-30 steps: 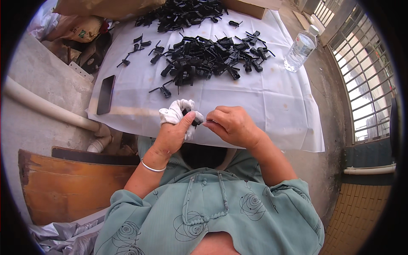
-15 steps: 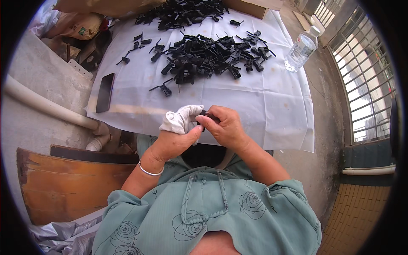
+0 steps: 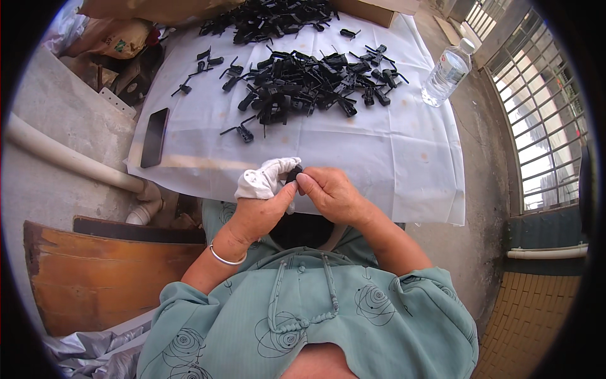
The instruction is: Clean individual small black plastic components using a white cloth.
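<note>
My left hand (image 3: 260, 205) is closed, with a white cloth (image 3: 262, 180) over its fingers and a small black plastic part (image 3: 294, 173) gripped at its tip. Meeting it from the right, my right hand (image 3: 329, 191) pinches the same part between thumb and fingers. Most of the part is hidden by the fingers and cloth. Both hands are above the near edge of the table. Beyond them a pile of black plastic parts with thin arms (image 3: 297, 82) covers the middle of the white table sheet (image 3: 353, 151). One loose black part (image 3: 243, 132) lies apart, nearer to me.
A second heap of black parts (image 3: 271, 22) is at the far end, beside a cardboard box (image 3: 366, 11). A phone (image 3: 154, 138) lies on the left, a water bottle (image 3: 447, 72) stands on the right. A wooden board (image 3: 107, 271) and a white pipe (image 3: 76, 155) are left of the table.
My right hand has shifted slightly, its fingers now closer together on the black part. The part sits a little further left and more of it is covered. The piles look the same.
</note>
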{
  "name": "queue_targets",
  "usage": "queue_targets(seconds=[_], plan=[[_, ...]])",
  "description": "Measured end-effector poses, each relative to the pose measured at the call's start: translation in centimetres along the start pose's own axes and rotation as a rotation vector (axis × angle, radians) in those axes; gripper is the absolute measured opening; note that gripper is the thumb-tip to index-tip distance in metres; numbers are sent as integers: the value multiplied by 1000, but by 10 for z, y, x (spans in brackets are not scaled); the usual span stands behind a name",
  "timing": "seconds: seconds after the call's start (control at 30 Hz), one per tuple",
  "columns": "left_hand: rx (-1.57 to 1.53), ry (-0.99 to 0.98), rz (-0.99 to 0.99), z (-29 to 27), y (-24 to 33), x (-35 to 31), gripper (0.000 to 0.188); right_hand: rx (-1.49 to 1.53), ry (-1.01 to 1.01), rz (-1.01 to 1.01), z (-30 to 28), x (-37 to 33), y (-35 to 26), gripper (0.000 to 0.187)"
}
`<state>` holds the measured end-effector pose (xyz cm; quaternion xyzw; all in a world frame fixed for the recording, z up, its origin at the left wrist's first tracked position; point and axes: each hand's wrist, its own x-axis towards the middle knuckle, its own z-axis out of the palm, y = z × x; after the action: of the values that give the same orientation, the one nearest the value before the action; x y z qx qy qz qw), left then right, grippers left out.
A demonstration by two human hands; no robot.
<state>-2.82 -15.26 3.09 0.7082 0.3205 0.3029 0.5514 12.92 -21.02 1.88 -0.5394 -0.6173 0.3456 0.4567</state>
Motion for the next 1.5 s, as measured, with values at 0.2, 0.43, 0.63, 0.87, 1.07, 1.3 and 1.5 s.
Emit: queue_targets(seconds=[0.2, 0.43, 0.63, 0.87, 1.07, 1.3, 1.5], plan=[[20, -44, -4, 0, 10, -1, 30, 188, 12, 88, 5, -9, 2, 31], [291, 10, 232, 4, 10, 0, 30, 214, 69, 76, 18, -8, 13, 31], [480, 73, 387, 10, -2, -1, 29, 191, 190, 125, 26, -8, 14, 30], [-357, -65, -69, -4, -4, 5, 31, -180, -36, 130, -13, -6, 0, 14], [-139, -165, -113, -2, 7, 1, 35, -67, 147, -258, -11, -6, 7, 11], [-453, -303, -230, -2, 18, -1, 30, 82, 158, -9, -4, -7, -5, 8], [31, -111, 106, 2, 1, 0, 24, -36, 12, -58, -6, -4, -13, 15]])
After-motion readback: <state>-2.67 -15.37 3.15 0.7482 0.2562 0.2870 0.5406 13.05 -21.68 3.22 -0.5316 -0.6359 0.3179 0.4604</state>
